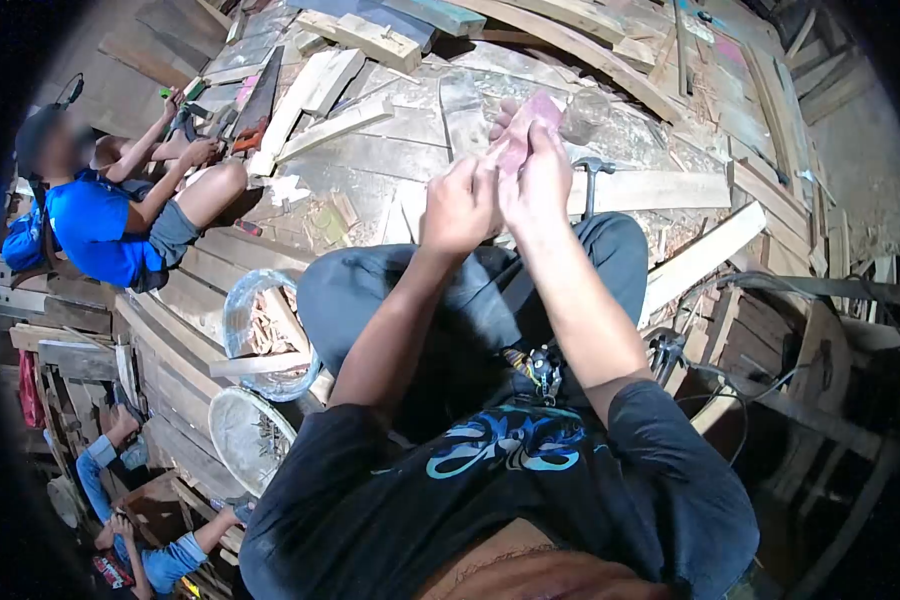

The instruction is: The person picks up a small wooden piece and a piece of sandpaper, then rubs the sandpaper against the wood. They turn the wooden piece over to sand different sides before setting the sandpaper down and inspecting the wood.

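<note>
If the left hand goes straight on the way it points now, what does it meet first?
The left hand points toward the pink piece, which it already seems to pinch together with the right hand. Beyond it lie wooden planks; depth is unclear.

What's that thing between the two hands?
A flat pink piece, gripped by the left hand from one side and the right hand from the other. The head view shows it.

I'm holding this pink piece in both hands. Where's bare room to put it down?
The dusty boards between the pale slats and the left hand lie bare. Crowded: offcuts beside the knee, the hammer right of the right hand holding the pink piece.
</note>
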Tool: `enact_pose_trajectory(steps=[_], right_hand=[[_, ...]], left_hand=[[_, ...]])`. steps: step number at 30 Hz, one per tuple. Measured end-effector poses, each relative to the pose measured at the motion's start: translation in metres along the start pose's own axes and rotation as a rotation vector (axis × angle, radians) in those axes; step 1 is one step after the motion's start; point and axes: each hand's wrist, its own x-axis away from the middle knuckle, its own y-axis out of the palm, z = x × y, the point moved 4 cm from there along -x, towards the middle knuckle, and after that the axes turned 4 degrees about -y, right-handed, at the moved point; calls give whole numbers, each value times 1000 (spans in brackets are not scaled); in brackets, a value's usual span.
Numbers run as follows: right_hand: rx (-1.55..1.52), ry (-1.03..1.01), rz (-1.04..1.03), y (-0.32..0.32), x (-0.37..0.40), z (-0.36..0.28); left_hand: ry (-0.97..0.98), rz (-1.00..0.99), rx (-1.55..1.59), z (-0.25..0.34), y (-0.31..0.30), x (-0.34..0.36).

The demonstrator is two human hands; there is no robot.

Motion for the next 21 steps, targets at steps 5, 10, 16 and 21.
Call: enact_pose_trajectory(steps=[5, 10, 16, 21], right_hand=[[-9, -32, -25, -4, 5, 3], [14, -24, -42, -9, -2, 0], [-18, 2, -42, -18, -9, 1], [41, -4, -50, -15, 1, 5]], left_hand=[[67, -6, -67, -10, 4, -3], [68, -97, -67, -9, 4, 3], [22, -121, 9, -11, 4, 4], [-4, -50, 7, -9, 6, 3]])
